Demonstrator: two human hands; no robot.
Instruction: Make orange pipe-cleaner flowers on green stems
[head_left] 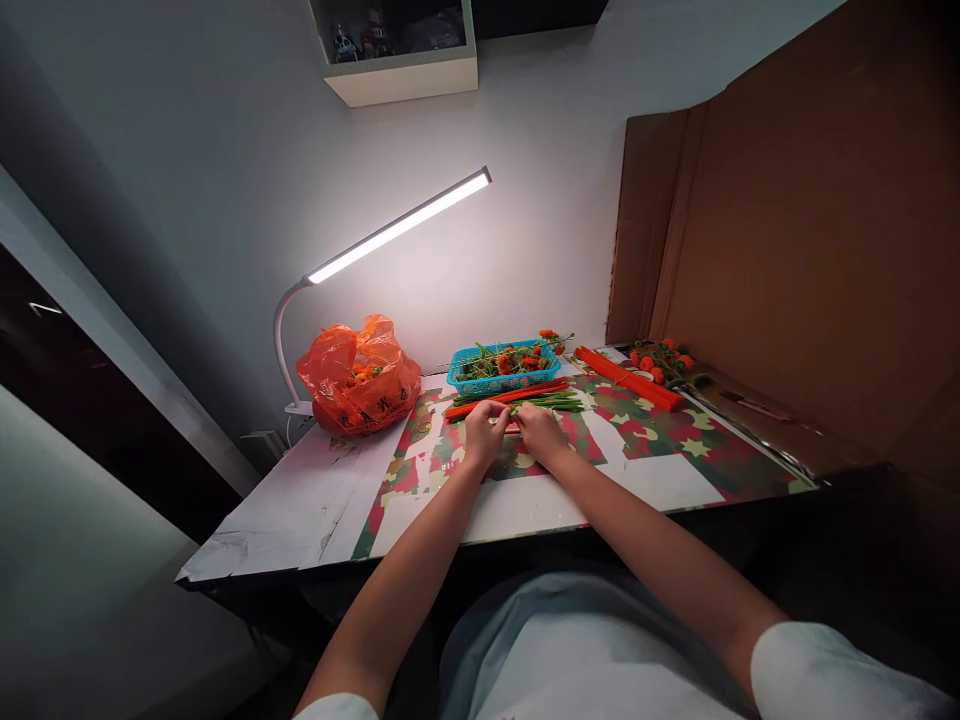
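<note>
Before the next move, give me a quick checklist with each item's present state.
1. Lamp lit: ok.
2. Left hand and right hand close together: ok.
3. Firm grip on the small green piece at the fingertips: cannot tell, too small.
4. Blue basket upright: ok.
5. Orange flowers all within its rim: not ok, some overhang the right end.

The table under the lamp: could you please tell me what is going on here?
Someone's left hand and right hand are close together above the table, at a green thing too small to identify. Just beyond them lie red sticks and green stems. Behind these stands a blue basket with orange flowers in it. An orange bag is to its left; a red bundle lies to its right.
</note>
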